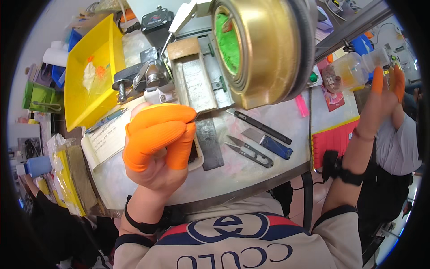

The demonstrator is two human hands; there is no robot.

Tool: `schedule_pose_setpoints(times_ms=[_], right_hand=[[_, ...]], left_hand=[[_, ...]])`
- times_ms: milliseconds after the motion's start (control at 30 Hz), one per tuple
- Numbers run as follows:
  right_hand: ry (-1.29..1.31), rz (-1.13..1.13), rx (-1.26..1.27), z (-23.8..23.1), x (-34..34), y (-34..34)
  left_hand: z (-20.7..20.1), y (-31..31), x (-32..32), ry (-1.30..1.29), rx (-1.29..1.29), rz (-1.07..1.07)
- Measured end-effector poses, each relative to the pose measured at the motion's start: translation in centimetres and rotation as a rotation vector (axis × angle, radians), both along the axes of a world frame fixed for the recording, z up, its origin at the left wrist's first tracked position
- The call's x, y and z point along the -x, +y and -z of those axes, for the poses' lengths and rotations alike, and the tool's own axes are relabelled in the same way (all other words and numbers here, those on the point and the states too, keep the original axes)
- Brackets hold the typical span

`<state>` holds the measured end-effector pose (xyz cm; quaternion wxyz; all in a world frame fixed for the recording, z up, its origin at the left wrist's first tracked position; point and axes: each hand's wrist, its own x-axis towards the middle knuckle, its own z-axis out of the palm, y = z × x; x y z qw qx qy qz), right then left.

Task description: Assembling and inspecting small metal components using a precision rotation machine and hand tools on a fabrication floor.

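Orange finger covers sit on the fingers of both hands. My left hand (156, 145) is closed in a pinch over the near part of the bench, by a dark flat slab (209, 145). A tiny dark tip shows at its fingertips; what it holds is too small to name. Out to the right, my right hand (386, 101) is raised with its fingers stretched and apart. Its fingertips are close to the pale lid (375, 59) of a clear plastic bottle (351, 71); contact cannot be made out. Ahead stands a large brass-coloured drum (273, 54) with green putty-like material (227, 47) inside.
Thread snips (251, 151), a black cutter (262, 126) and a blue-wrapped blade (274, 146) lie on the bench. A narrow tray (174, 74), a clamp (134, 74), a notepad (105, 141) and a yellow tray (73, 96) stand left. Another person (398, 148) is at right.
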<state>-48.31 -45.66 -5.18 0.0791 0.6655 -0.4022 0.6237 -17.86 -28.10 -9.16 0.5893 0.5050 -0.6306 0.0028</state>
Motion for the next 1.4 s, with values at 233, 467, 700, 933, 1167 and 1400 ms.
schedule_pose_setpoints(times_ms=[233, 467, 700, 933, 1167, 1400], right_hand=[[0.822, -0.466, -0.57, 2.7, -6.7, 10.8], [0.818, -0.448, -0.912, 4.7, -6.4, 11.8], [0.71, -0.492, -0.834, 5.4, -6.5, 11.8], [0.472, -0.462, -0.666, 1.8, -5.3, 12.6], [0.15, -0.514, -0.827, 1.5, -6.5, 13.0], [0.439, -0.603, -0.652, 4.3, -9.9, 11.7]], left_hand=[[1.0, -0.3, 0.2, 0.05, 0.119, 0.046], [0.8, -0.1, 0.0, 0.039, 0.12, 0.048], [0.6, 0.0, 0.2, 0.107, 0.024, 0.114], [0.8, 0.0, 0.1, 0.115, 0.008, 0.124], [0.6, 0.2, -0.3, -0.036, 0.014, 0.077], [0.5, 0.2, -0.4, -0.09, 0.068, 0.058]])
